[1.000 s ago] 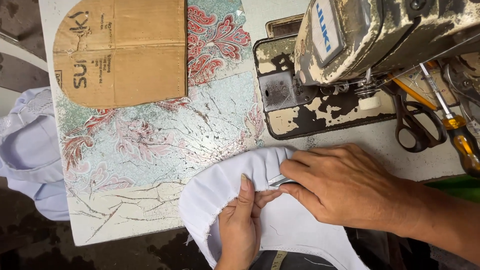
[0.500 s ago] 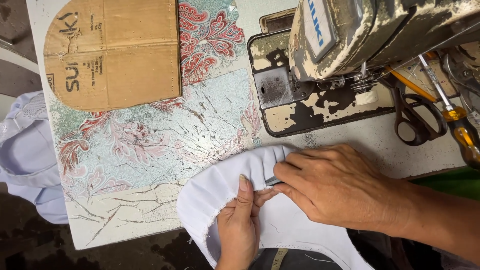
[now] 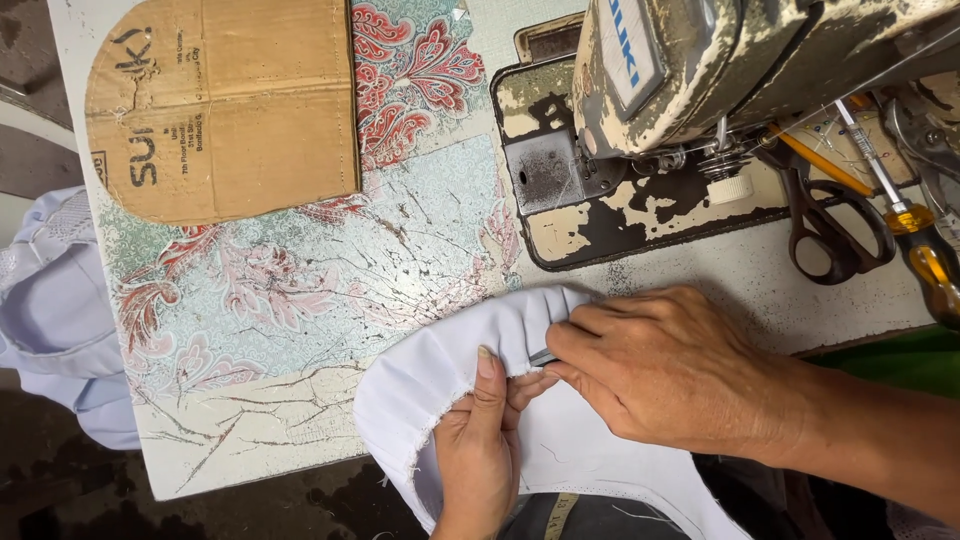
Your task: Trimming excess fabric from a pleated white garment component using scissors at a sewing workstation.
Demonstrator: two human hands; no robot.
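Both hands pinch the white fabric (image 3: 440, 390) at the table's (image 3: 300, 330) 6 o'clock edge: left hand (image 3: 480, 450) gripping the frayed hem, right hand (image 3: 670, 370) pressing a small metal tool (image 3: 543, 356) into the folds. Risk: the tool could slip and nick the cloth or left thumb.

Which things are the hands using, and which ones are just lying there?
In use:
- white cloth, pinched by the left hand and right hand
- small metal tool, in the right hand's fingers at the cloth's edge

Lying about:
- scissors
- screwdriver
- cardboard
- sewing machine
- pale cloth pile off the table's left edge
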